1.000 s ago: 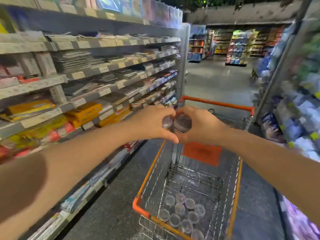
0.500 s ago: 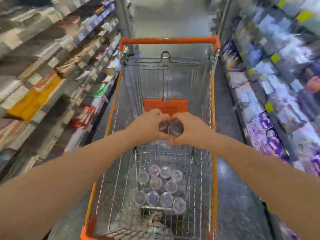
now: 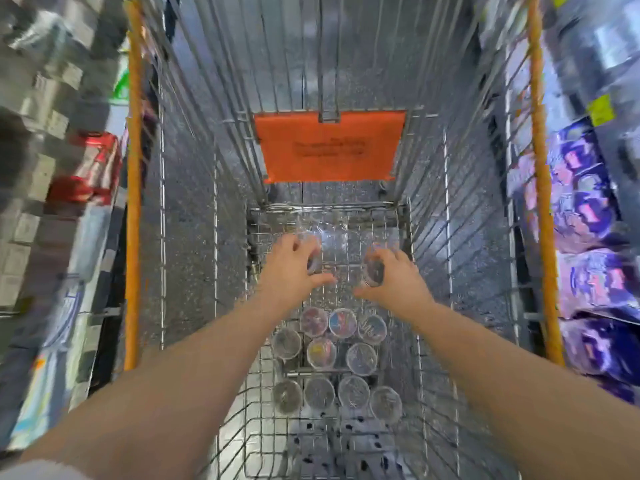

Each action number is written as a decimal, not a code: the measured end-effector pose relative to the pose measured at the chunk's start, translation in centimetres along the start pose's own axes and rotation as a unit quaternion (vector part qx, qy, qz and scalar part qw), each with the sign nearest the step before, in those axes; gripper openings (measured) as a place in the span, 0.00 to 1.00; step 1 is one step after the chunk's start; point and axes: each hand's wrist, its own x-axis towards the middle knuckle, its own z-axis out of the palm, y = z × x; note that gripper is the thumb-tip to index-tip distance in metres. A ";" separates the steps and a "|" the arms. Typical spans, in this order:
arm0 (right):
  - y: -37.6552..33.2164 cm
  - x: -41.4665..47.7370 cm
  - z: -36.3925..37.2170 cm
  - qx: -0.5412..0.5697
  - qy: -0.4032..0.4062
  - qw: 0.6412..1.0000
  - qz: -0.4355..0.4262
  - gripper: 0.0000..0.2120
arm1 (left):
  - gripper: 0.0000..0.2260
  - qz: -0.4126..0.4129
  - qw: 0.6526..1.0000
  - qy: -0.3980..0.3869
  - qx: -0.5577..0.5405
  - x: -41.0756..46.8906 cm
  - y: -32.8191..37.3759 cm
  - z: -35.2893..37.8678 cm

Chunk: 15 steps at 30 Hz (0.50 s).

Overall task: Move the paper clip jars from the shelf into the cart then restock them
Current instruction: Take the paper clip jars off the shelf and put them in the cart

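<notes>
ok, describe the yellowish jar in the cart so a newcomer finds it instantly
Start at the orange-railed wire shopping cart; on its floor, at the near end, sits a cluster of round clear plastic jars seen from above. Take the centre jar of its middle row of three. It alone shows yellow through its lid; both row neighbours look grey.

Count: 12 paper clip jars [image 3: 321,353] total. 10 on the cart [image 3: 133,202] floor, nearer me than the orange flap [image 3: 329,147], in rows of 3, 3, 4 going away from the flap. 1 in my left hand [image 3: 291,271], 1 in my right hand [image 3: 398,282].
</notes>
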 end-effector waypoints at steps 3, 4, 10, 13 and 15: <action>2.0 2.3 2.9 -0.017 -0.014 0.999 0.047 0.34 | 0.28 -0.034 0.999 -0.013 0.002 1.1 -2.5 3.3; 2.5 3.0 3.9 -0.019 -0.021 0.998 0.056 0.33 | 0.28 -0.042 0.999 -0.018 -0.004 1.5 -3.2 4.3; 5.0 7.3 9.2 -0.051 -0.034 0.995 0.077 0.28 | 0.24 -0.085 0.995 -0.043 0.037 4.0 -6.4 9.7; 5.7 8.2 11.2 -0.064 -0.039 0.995 0.073 0.21 | 0.21 -0.081 0.993 -0.066 0.056 3.9 -7.9 11.9; 6.0 8.4 12.0 -0.066 -0.054 0.994 0.070 0.23 | 0.19 -0.087 0.992 -0.080 0.049 3.4 -8.6 12.9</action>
